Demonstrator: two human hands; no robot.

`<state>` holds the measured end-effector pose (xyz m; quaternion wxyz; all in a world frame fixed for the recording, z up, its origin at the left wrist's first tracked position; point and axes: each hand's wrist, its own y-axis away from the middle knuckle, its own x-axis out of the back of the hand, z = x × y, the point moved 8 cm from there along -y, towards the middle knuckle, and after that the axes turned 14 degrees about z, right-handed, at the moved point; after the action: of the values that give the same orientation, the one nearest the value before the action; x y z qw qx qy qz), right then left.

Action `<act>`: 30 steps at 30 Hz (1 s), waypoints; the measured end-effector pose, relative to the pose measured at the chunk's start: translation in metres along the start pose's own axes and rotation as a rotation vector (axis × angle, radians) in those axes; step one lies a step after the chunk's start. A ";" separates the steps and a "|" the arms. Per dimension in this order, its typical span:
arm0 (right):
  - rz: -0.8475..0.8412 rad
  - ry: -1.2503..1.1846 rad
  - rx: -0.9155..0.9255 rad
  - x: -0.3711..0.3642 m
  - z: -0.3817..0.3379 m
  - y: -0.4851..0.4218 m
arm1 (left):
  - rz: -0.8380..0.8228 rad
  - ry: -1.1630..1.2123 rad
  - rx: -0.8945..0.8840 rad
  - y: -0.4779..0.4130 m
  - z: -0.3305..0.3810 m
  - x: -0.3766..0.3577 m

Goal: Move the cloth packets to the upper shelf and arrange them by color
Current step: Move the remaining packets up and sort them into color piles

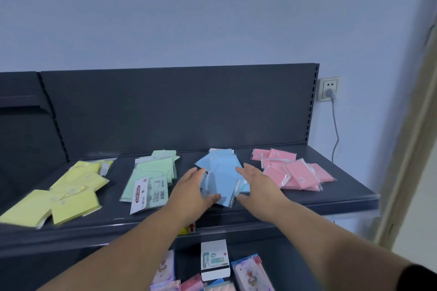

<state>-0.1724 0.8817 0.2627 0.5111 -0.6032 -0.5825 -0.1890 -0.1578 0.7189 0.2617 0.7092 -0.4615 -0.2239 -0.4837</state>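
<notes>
— Where do the cloth packets sit?

— On the upper shelf [343,196], in four heaps across the middle of the frame. From left to right: yellow packets [71,194], green packets [151,179], blue packets [222,172], pink packets [295,172]. Each heap is loose, with packets overlapping at angles. One green packet at the front lies label side up.

— And your hands?

— Both are at the blue heap. My left hand [194,186] lies flat against its left side, fingers straight, thumb resting on the front packet. My right hand [257,182] lies along its right side, fingers straight and relaxed. Neither one grips anything.

— Anything else around?

— At the bottom of the frame, on the shelf below, a white box [214,260] stands among other packaged goods. At the right, a socket [329,88] on the wall has a plug in it.
</notes>
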 end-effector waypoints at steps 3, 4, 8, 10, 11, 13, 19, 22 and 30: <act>0.004 0.039 -0.015 0.004 -0.008 0.011 | 0.035 -0.077 -0.061 0.009 0.001 0.013; 0.005 0.053 -0.018 0.006 -0.013 0.014 | 0.047 -0.106 -0.079 0.011 0.000 0.019; 0.046 0.081 -0.014 0.012 -0.043 0.026 | 0.049 -0.216 -0.092 0.022 -0.014 0.046; 0.067 0.096 -0.017 0.013 -0.064 0.034 | 0.063 -0.291 -0.114 0.029 -0.023 0.065; 0.078 0.109 -0.016 0.012 -0.076 0.039 | 0.077 -0.325 -0.127 0.033 -0.028 0.076; 0.100 0.158 -0.006 0.011 -0.100 0.050 | 0.109 -0.364 -0.135 0.044 -0.041 0.100; 0.166 0.235 -0.032 0.011 -0.169 0.091 | 0.179 -0.401 -0.164 0.088 -0.084 0.167; 0.181 0.251 -0.051 0.014 -0.200 0.109 | 0.187 -0.400 -0.165 0.109 -0.104 0.195; 0.194 0.284 -0.058 0.029 -0.256 0.145 | 0.200 -0.388 -0.132 0.147 -0.131 0.252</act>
<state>0.0587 0.7112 0.3330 0.5864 -0.6384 -0.4378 -0.2386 0.0650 0.4993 0.3276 0.6657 -0.6109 -0.2771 -0.3268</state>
